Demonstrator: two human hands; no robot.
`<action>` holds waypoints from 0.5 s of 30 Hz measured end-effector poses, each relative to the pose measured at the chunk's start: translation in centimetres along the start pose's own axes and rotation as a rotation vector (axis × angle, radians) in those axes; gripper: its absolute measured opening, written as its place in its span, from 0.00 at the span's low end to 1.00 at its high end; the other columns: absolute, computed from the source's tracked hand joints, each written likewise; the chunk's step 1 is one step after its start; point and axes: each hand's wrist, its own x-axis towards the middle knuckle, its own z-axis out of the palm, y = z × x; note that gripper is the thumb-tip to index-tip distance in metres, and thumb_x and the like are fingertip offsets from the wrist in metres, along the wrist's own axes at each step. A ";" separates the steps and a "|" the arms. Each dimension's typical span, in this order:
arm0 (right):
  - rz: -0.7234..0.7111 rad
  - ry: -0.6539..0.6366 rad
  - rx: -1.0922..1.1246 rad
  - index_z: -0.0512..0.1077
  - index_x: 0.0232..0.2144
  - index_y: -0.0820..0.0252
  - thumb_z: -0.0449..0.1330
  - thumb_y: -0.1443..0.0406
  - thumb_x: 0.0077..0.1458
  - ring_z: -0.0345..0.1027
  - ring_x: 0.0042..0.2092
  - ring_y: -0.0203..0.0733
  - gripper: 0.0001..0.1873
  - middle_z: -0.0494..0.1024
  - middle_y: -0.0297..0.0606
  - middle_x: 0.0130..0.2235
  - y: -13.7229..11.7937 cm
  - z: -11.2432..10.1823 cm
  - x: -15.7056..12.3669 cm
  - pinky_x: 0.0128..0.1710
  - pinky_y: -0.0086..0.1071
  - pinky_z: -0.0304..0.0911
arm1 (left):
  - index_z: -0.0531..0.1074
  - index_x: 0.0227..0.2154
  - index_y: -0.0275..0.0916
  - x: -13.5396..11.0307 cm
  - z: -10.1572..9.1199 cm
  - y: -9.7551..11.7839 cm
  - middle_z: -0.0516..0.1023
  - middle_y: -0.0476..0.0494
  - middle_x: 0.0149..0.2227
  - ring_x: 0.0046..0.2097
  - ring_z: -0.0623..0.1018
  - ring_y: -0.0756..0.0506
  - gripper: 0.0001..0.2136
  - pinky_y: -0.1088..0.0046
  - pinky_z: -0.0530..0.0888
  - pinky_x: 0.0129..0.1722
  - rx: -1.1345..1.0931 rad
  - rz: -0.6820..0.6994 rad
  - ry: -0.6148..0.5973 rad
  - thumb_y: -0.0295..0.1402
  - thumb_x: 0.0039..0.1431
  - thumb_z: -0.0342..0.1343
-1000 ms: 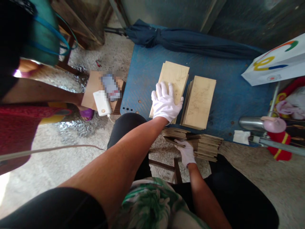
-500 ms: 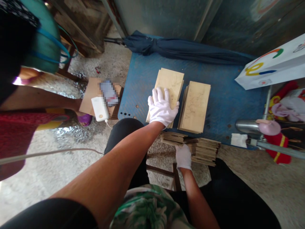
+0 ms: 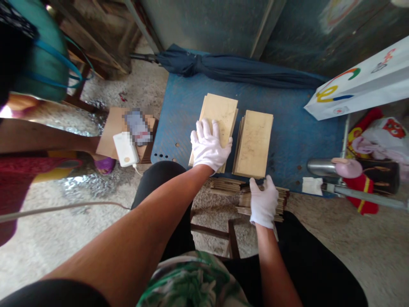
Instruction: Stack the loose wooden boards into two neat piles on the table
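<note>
On blue table, left hand flat on wood stack; right hand open over lower stack.

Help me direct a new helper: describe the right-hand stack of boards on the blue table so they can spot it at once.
On the blue table, below the furled dark umbrella, two stacks of pale boards lie side by side. Yours is the right stack: the gloved left hand rests on its neighbour, while the gloved right hand sits only at its near edge.
</note>
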 end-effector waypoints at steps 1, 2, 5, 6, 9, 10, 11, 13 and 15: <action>-0.027 0.037 -0.069 0.62 0.59 0.67 0.59 0.50 0.50 0.64 0.57 0.57 0.40 0.69 0.56 0.56 -0.7 -0.5 0.4 0.56 0.47 0.59 | 0.43 0.67 0.34 0.0 0.0 0.0 0.42 0.34 0.69 0.68 0.42 0.31 0.38 0.49 0.47 0.64 -0.001 0.000 0.000 0.54 0.60 0.36; -0.059 0.066 -0.113 0.60 0.60 0.68 0.61 0.49 0.48 0.62 0.58 0.58 0.43 0.68 0.57 0.57 -1.4 -0.8 0.9 0.57 0.47 0.58 | 0.43 0.67 0.34 0.0 0.0 0.0 0.42 0.34 0.69 0.68 0.42 0.31 0.38 0.49 0.47 0.64 -0.002 0.000 0.000 0.54 0.60 0.36; -0.186 0.120 -0.175 0.53 0.62 0.75 0.64 0.47 0.45 0.57 0.60 0.59 0.52 0.63 0.61 0.59 -3.3 -0.6 2.8 0.58 0.45 0.56 | 0.44 0.66 0.34 0.0 0.0 -0.1 0.43 0.32 0.69 0.68 0.43 0.31 0.38 0.49 0.48 0.64 -0.007 0.004 0.017 0.55 0.60 0.37; -0.223 0.131 -0.201 0.51 0.62 0.76 0.64 0.47 0.44 0.57 0.60 0.60 0.54 0.62 0.62 0.59 -3.9 -0.3 3.6 0.58 0.46 0.56 | 0.45 0.66 0.33 0.0 0.1 -0.1 0.43 0.31 0.69 0.68 0.44 0.30 0.38 0.49 0.48 0.64 -0.008 0.007 0.027 0.55 0.60 0.37; -0.272 0.136 -0.297 0.48 0.63 0.75 0.62 0.44 0.43 0.58 0.56 0.62 0.57 0.63 0.62 0.56 -5.8 1.1 6.3 0.54 0.49 0.58 | 0.47 0.66 0.33 0.0 0.2 -0.2 0.46 0.29 0.68 0.68 0.46 0.30 0.38 0.50 0.50 0.63 -0.012 0.011 0.060 0.56 0.60 0.35; -0.273 0.131 -0.325 0.48 0.63 0.75 0.62 0.43 0.43 0.58 0.55 0.62 0.57 0.63 0.62 0.55 -6.5 1.5 7.1 0.52 0.50 0.58 | 0.48 0.66 0.33 0.0 0.2 -0.3 0.46 0.29 0.68 0.68 0.46 0.30 0.38 0.50 0.50 0.63 -0.012 0.009 0.070 0.56 0.60 0.35; -0.269 0.126 -0.349 0.47 0.63 0.74 0.61 0.42 0.42 0.58 0.54 0.63 0.58 0.64 0.61 0.54 -7.2 1.8 7.9 0.51 0.51 0.58 | 0.49 0.65 0.33 0.1 0.2 -0.3 0.47 0.28 0.67 0.68 0.47 0.30 0.38 0.50 0.50 0.63 -0.012 0.006 0.077 0.56 0.60 0.35; -0.256 0.124 -0.383 0.48 0.63 0.74 0.60 0.41 0.41 0.58 0.54 0.62 0.59 0.64 0.60 0.53 -8.4 2.4 9.1 0.50 0.51 0.58 | 0.50 0.65 0.33 0.1 0.2 -0.3 0.47 0.28 0.67 0.68 0.47 0.30 0.37 0.50 0.50 0.63 -0.007 -0.003 0.079 0.56 0.60 0.35; -0.244 0.122 -0.404 0.48 0.63 0.74 0.60 0.40 0.40 0.58 0.53 0.62 0.59 0.64 0.59 0.53 -9.5 2.8 9.9 0.50 0.51 0.58 | 0.50 0.65 0.33 0.1 0.2 -0.3 0.48 0.29 0.67 0.68 0.47 0.30 0.37 0.50 0.50 0.63 -0.001 -0.012 0.070 0.55 0.60 0.36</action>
